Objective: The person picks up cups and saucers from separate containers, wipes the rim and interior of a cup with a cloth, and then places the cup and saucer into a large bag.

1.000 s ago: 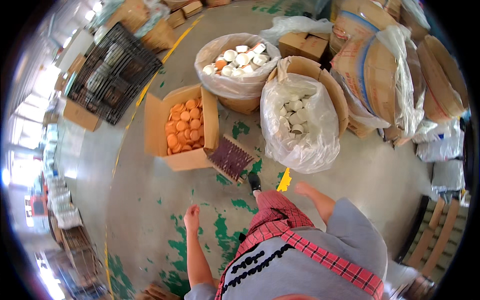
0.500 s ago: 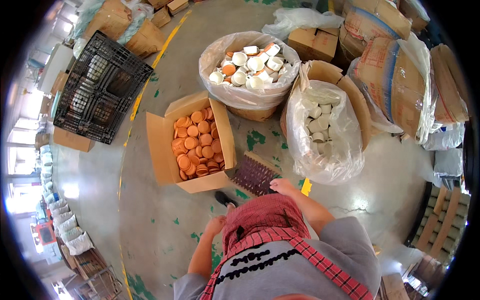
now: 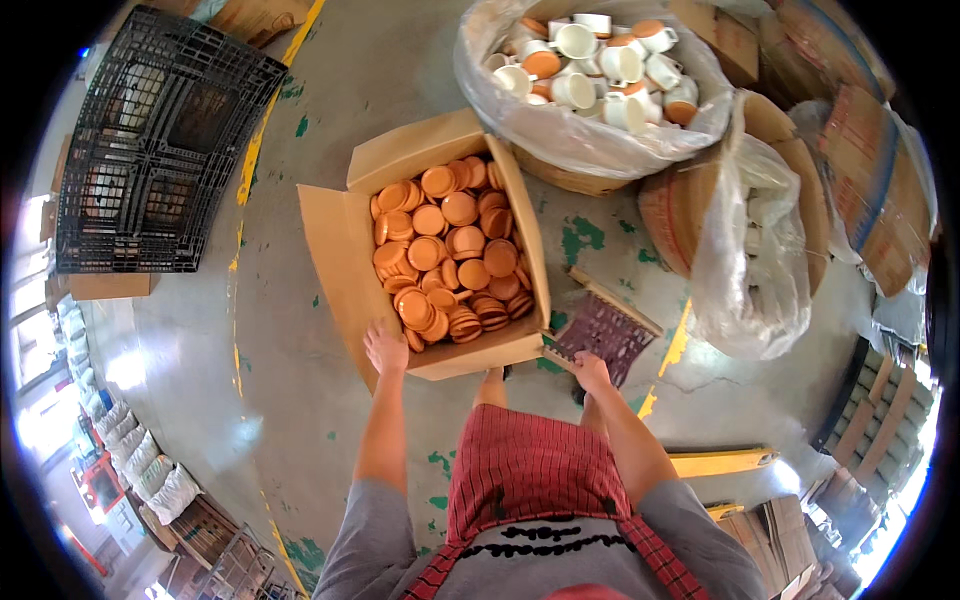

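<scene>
Left hand point(image 3: 385, 350) spread open at a cardboard box point(image 3: 480, 358), right hand point(image 3: 592, 372) gripping a low stool point(image 3: 612, 335).
The box's flaps splay outward, probably keeping its orange discs point(image 3: 460, 208) reachable; the stool's near edge seems a handy hold. Mugs point(image 3: 575, 40) fill a plastic-lined bin point(image 3: 560, 140) beyond, on grey, green-flecked floor point(image 3: 300, 400) with a yellow line point(image 3: 243, 185).

Box point(image 3: 330, 265) tan; discs point(image 3: 460, 208) inside plain orange. Past its upper R corner, mugs point(image 3: 575, 92) white, some w/ orange, in whitish see-thru bag point(image 3: 590, 150). By lower R corner, slab point(image 3: 605, 335) dk purple, tan edges. Floor point(image 3: 300, 400) grey w/ green blotches. Pallet point(image 3: 140, 148) blk. Apron point(image 3: 535, 455) red w/ dk check; shirt point(image 3: 362, 530) grey.
</scene>
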Motion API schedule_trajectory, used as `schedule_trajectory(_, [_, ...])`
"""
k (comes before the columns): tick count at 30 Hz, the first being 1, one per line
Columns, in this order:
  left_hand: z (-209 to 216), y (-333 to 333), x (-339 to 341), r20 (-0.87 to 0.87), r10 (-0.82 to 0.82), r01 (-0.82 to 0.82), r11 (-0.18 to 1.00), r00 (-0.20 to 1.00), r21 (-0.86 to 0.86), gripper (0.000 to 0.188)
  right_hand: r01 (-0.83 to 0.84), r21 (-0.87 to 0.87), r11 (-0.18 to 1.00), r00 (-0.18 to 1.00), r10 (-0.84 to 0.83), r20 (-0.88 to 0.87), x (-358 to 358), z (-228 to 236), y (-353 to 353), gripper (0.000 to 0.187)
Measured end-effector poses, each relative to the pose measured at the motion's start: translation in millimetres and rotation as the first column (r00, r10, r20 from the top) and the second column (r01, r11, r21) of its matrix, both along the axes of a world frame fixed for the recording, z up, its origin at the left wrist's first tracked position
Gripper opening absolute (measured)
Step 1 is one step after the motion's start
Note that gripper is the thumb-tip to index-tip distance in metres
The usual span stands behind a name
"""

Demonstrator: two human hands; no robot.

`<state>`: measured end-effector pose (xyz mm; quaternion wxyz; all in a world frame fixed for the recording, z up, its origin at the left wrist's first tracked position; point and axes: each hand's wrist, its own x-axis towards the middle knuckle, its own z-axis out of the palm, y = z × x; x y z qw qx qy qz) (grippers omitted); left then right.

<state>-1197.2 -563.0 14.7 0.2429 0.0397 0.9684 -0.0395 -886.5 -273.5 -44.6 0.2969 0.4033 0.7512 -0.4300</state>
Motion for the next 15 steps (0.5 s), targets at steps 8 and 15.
schedule_trajectory(8, [-110, -55, -70, -0.177, 0.057, -0.058, 0.998, 0.983, 0.002, 0.074, -0.069, 0.252, 0.965, 0.997, 0.071, 0.001, -173, -78, -35, 0.062])
schedule_trajectory(15, [8, 5, -146, -0.494, -0.365, 0.337, 0.930, 0.790, -0.147, 0.066, 0.150, 0.252, 0.956, 0.981, -0.175, 0.082, -201, -143, -1, 0.061])
